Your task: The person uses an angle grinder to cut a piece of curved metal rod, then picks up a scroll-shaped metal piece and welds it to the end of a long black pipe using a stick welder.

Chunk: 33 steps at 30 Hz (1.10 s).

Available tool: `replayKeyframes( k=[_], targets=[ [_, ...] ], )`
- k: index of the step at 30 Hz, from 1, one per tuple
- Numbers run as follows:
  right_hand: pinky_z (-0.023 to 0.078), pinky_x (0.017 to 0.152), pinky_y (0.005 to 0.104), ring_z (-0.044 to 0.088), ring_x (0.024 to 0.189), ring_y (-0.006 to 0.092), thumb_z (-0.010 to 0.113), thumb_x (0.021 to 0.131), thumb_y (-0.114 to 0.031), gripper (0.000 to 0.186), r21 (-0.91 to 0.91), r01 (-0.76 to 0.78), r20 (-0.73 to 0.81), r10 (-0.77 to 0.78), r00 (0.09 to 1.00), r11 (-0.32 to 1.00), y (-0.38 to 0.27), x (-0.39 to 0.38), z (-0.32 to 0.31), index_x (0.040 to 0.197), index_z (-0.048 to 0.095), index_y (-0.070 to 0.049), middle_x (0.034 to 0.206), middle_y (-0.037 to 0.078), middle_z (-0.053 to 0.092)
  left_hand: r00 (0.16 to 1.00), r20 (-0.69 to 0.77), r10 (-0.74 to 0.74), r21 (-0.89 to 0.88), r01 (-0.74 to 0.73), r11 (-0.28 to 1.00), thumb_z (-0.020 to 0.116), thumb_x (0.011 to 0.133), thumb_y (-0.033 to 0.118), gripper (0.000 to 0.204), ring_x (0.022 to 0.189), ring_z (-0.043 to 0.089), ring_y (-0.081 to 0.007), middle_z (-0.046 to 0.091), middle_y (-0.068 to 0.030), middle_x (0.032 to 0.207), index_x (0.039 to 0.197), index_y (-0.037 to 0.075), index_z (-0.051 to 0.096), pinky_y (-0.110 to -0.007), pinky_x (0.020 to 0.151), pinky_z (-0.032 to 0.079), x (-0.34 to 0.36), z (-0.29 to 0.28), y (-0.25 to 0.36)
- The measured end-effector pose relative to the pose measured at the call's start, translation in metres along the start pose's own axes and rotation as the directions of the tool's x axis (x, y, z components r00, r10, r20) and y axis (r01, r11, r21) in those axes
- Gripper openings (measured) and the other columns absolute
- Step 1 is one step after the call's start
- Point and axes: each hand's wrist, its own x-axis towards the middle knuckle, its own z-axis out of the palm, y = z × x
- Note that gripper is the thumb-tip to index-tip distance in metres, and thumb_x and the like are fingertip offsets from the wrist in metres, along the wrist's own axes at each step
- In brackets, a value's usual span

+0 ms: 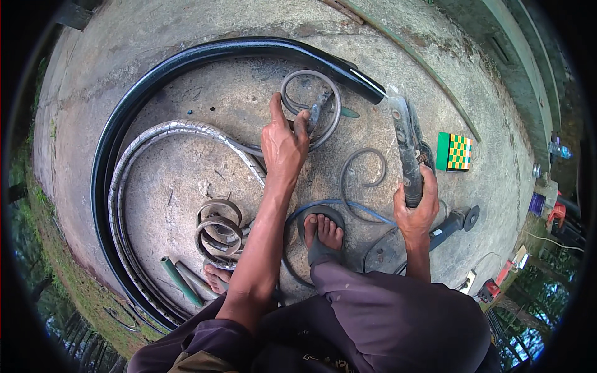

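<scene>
My left hand is closed around a grey metal bar, its index finger and thumb on either side of the curled end. Inside that curl shows a worn bluish-grey piece, its kind unclear. In my right hand is a long, scuffed dark grey tool with round holes and a lever-like side part; I cannot make out its kind. Its upper end lies near the tip of a glossy black curved tube. Beside the tube, a silvery bent bar sweeps round to the left.
A green-and-yellow checkered box and an angle grinder lie right. Metal rings and short green tubing lie near my feet. A thin grey spiral rod, a blue cable and a long pole cross the concrete.
</scene>
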Motion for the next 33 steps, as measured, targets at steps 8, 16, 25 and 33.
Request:
replayKeyframes(
  k=[8, 16, 25, 33],
  targets=[
    [0.057, 0.074, 0.0435, 0.068, 0.095, 0.0349, 0.073, 0.073, 0.009, 0.065, 0.018, 0.123, 0.034, -0.124, 0.992, 0.992, -0.011, 0.012, 0.008, 0.134, 0.055, -0.006, 0.109, 0.017, 0.062, 1.000, 0.009, -0.015, -0.024, 0.015, 1.000, 0.067, 0.096, 0.024, 0.058, 0.057, 0.065, -0.0311, 0.062, -0.0190, 0.062, 0.144, 0.000, 0.044, -0.044, 0.059, 0.047, -0.002, -0.003, 0.005],
    [0.057, 0.076, 0.0429, 0.068, 0.096, 0.0349, 0.074, 0.074, 0.009, 0.064, -0.003, 0.120, 0.082, -0.119, 0.990, 0.993, -0.010, 0.021, 0.016, 0.133, 0.058, -0.010, 0.109, 0.016, 0.062, 1.000, -0.008, 0.010, -0.004, -0.010, 1.000, 0.068, 0.096, 0.024, 0.058, 0.054, 0.062, -0.0283, 0.060, -0.0178, 0.060, 0.143, -0.001, 0.044, -0.044, 0.057, 0.045, -0.001, 0.000, 0.005],
    [0.057, 0.068, 0.0421, 0.068, 0.092, 0.0325, 0.075, 0.073, 0.008, 0.066, -0.014, 0.169, 0.042, -0.168, 0.985, 0.986, -0.012, 0.022, 0.022, 0.134, 0.059, -0.011, 0.107, 0.015, 0.061, 0.998, -0.036, 0.056, 0.024, -0.055, 0.998, 0.069, 0.093, 0.019, 0.055, 0.059, 0.065, -0.0412, 0.062, -0.0229, 0.061, 0.137, -0.003, 0.044, -0.049, 0.059, 0.048, 0.000, 0.001, -0.001],
    [0.056, 0.081, 0.0443, 0.066, 0.098, 0.0365, 0.076, 0.075, 0.009, 0.063, -0.014, 0.170, 0.056, -0.169, 0.984, 0.985, -0.014, 0.020, 0.021, 0.133, 0.056, -0.005, 0.113, 0.018, 0.065, 0.994, -0.054, 0.090, 0.015, -0.090, 0.996, 0.070, 0.093, 0.021, 0.058, 0.056, 0.065, -0.0382, 0.062, -0.0214, 0.060, 0.139, -0.004, 0.045, -0.046, 0.059, 0.048, 0.003, 0.002, -0.012]
  ],
)
